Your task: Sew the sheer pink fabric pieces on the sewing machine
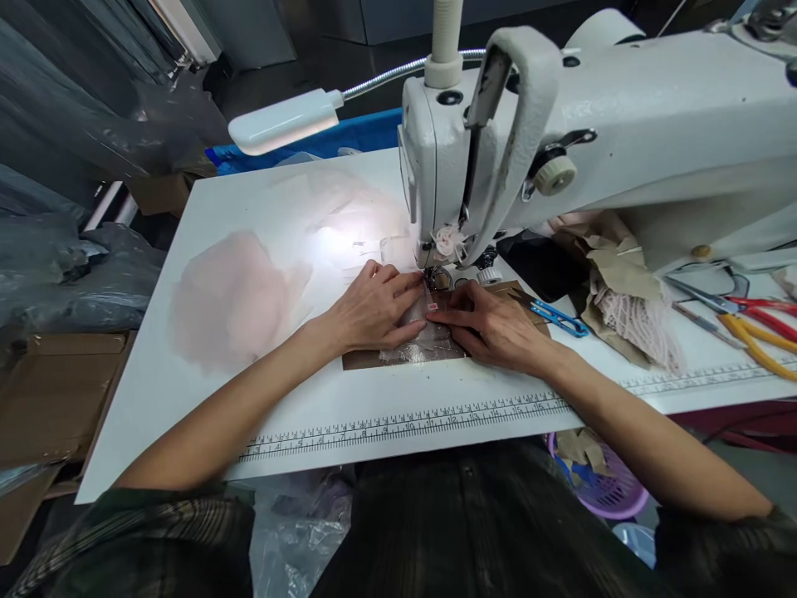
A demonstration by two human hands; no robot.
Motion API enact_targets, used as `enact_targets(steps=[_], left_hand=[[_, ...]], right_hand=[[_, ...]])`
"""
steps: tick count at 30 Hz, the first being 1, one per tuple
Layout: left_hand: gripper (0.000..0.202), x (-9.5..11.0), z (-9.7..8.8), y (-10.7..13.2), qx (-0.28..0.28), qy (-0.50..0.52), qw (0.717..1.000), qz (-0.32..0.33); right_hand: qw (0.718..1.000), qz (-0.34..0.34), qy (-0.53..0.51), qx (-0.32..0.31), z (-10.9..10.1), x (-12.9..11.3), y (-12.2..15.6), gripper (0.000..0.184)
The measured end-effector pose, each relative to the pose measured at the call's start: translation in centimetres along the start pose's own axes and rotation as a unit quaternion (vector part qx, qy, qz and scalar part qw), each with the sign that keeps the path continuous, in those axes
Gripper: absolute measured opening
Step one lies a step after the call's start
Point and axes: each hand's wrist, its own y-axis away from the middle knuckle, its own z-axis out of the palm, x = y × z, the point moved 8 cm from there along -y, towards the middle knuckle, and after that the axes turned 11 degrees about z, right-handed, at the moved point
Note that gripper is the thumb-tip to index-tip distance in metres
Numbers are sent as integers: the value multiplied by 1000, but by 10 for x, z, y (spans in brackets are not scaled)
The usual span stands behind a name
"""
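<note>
My left hand [379, 309] lies flat with its fingers stretched over a piece of sheer pale fabric [418, 350], just left of the needle area of a white sewing machine [647, 124]. On the other side, my right hand [491, 325] pinches the fabric's edge, its index finger beside a small red-and-white label [432, 306]. Both hands are close below the presser foot, which is partly hidden by fingers. The fabric rests on a brown plate [361, 360]. A pale ruffled fabric flower [448, 241] hangs on the machine head.
Sheer pink fabric [230, 299] is spread on the white table [299, 440] at left. Blue thread snips [560, 318], a dark phone-like slab [545, 262], pale fringed trim [635, 324] and yellow-handled scissors [760, 336] lie right. A lamp [286, 123] hangs above; a purple basket [613, 490] stands below.
</note>
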Motion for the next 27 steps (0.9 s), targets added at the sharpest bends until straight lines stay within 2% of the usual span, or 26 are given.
enact_targets(steps=[6, 13, 21, 27], left_hand=[[50, -8, 6, 6, 58, 28, 998, -12], [49, -10, 10, 6, 52, 20, 998, -16], [52, -17, 7, 12, 66, 122, 990, 14], [51, -16, 8, 13, 69, 122, 989, 37]], right_hand=[[999, 18, 30, 6, 4, 3, -3, 35], [999, 30, 39, 3, 7, 7, -2, 36], [999, 30, 22, 3, 5, 6, -1, 35], [999, 24, 37, 17, 4, 3, -1, 35]])
